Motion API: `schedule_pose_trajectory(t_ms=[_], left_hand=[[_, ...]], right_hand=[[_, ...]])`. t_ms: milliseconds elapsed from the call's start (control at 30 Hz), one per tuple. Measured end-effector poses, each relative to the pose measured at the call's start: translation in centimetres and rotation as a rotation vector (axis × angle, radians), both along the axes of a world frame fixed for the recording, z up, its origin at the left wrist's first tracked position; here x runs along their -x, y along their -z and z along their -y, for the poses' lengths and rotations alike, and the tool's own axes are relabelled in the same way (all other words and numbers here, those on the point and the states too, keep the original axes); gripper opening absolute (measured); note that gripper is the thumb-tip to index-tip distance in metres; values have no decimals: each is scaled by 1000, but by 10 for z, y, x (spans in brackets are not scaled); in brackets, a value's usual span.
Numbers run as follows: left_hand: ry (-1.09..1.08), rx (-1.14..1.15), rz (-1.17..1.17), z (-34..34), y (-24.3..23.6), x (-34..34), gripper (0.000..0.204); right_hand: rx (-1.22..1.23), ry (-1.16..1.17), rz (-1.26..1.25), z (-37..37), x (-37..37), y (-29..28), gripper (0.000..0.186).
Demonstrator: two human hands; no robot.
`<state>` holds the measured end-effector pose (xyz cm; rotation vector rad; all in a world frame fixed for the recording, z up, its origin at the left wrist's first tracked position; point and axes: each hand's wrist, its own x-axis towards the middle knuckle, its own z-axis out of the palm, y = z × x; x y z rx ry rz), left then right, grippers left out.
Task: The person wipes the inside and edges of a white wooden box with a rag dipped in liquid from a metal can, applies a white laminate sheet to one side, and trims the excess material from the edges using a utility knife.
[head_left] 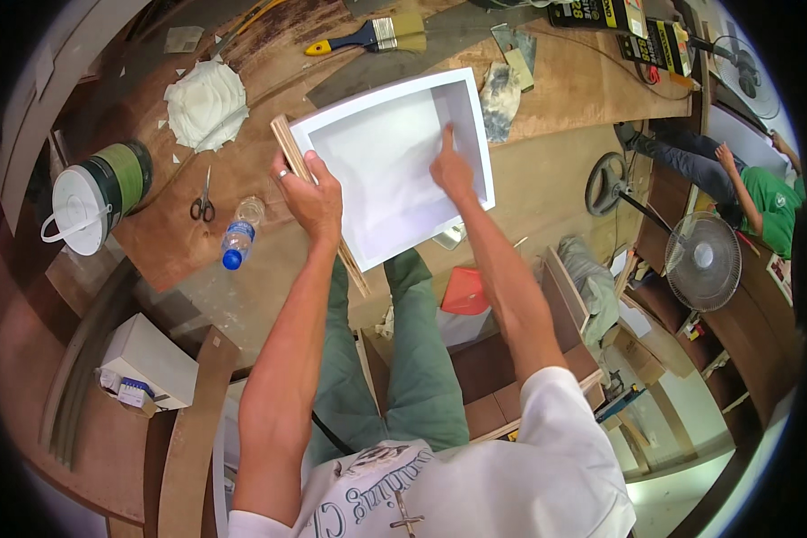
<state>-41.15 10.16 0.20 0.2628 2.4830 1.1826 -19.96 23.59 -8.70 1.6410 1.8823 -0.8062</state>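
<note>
My left hand (308, 190) is closed around the left side of a white open box (475, 134), where a light wooden strip (351, 276) runs along the outside. My right hand (453, 166) is inside the box, index finger stretched out against its inner surface toward the right, the other fingers partly curled, with nothing visible held. A clear bottle with a blue cap (238, 234) and scissors (203, 202) lie to the left on the wooden work surface (152, 251).
Left: a bucket (85, 202), crumpled white paper (204, 105) and a carton (152, 359). Above: a paintbrush (368, 38), sanding scraps (502, 99) and boxes (663, 49). Right: a standing fan (701, 260) and another person in green (762, 206). Boards (574, 359) surround my legs.
</note>
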Motion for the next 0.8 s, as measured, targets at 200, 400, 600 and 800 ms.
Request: schedule_pose_trajectory(t_ms=[200, 400, 600, 800], left_hand=[[19, 9, -24, -5, 0, -5, 47], [10, 53, -1, -1, 5, -3, 49], [23, 35, -56, -14, 5, -12, 52], [13, 115, -17, 1, -1, -3, 51]], right_hand=[[109, 30, 69, 35, -32, -26, 68], [-86, 29, -196, 91, -13, -32, 63], [-398, 263, -128, 49, -22, 8, 66], [-332, -24, -656, 57, 29, -20, 57]])
